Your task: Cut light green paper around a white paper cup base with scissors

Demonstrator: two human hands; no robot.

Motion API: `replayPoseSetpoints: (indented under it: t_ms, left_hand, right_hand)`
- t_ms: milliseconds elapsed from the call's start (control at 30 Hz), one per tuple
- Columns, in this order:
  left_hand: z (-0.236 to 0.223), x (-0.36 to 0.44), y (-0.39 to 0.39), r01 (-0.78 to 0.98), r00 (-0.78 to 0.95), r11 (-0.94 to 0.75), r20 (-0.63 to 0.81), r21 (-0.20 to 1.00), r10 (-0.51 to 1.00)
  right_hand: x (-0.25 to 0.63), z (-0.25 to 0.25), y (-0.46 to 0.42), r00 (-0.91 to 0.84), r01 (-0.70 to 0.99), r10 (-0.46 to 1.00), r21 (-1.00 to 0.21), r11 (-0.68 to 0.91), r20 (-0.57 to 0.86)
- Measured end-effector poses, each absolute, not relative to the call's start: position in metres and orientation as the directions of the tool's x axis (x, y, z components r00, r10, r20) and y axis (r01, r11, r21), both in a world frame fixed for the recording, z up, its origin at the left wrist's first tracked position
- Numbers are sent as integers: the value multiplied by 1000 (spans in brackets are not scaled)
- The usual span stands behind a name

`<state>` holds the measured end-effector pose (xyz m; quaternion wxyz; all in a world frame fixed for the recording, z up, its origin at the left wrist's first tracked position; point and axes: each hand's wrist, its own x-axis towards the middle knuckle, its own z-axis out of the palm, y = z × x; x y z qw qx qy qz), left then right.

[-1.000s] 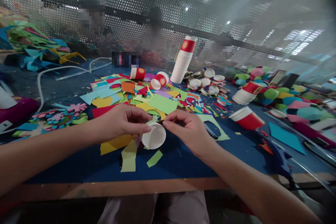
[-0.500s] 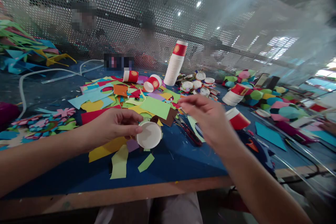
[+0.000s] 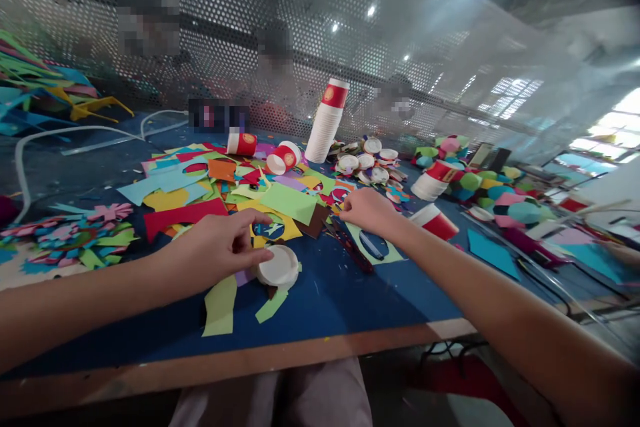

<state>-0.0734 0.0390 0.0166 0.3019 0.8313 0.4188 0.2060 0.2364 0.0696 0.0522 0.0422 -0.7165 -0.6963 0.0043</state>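
My left hand (image 3: 220, 247) rests on the blue table top (image 3: 345, 300), its thumb and fingers pinched on the edge of a white round paper-cup piece (image 3: 278, 266). The piece lies flat among yellow-green paper strips (image 3: 220, 307). My right hand (image 3: 367, 210) reaches further out, fingers curled down into the heap of coloured paper scraps (image 3: 290, 203); what they grip is hidden. Dark scissors with red handles (image 3: 350, 247) lie just below that hand, and a red paper cup (image 3: 434, 221) lies on its side to its right.
A leaning stack of white cups (image 3: 325, 123) stands at the back with two red cups (image 3: 283, 157) lying beside it. Cut cup bases (image 3: 367, 163) and coloured paper balls (image 3: 480, 180) crowd the right. The wooden table edge (image 3: 250, 363) is nearest me. People sit behind the perforated screen (image 3: 300, 27).
My right hand let go of the cup piece, swung up and went out to the scrap heap. My left hand lowered the cup piece flat onto the table.
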Motion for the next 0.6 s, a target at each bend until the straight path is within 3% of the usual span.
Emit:
replayPoseSetpoints:
  t_ms: [133, 267, 333, 467, 533, 600]
  left_hand:
    - [14, -81, 37, 501, 636, -658, 276, 563, 721]
    - [7, -87, 36, 267, 765, -884, 474, 384, 436]
    - [4, -89, 37, 192, 813, -924, 474, 331, 338]
    - [-2, -90, 38, 150, 856, -946, 442, 287, 270]
    - [-4, -90, 38, 146, 863, -941, 426, 304, 271]
    - [-5, -88, 35, 151, 868, -936, 411, 317, 279]
  right_hand:
    - [239, 68, 81, 166, 951, 964, -293, -101, 206]
    - [251, 90, 95, 328, 803, 868, -594, -49, 373]
    - [255, 99, 99, 379, 726, 829, -688, 9, 411]
    - [256, 117, 95, 388, 604, 744, -760, 241, 544]
    - [250, 127, 87, 401, 434, 754, -833, 343, 520]
    - [241, 135, 78, 395, 311, 800, -885, 347, 452]
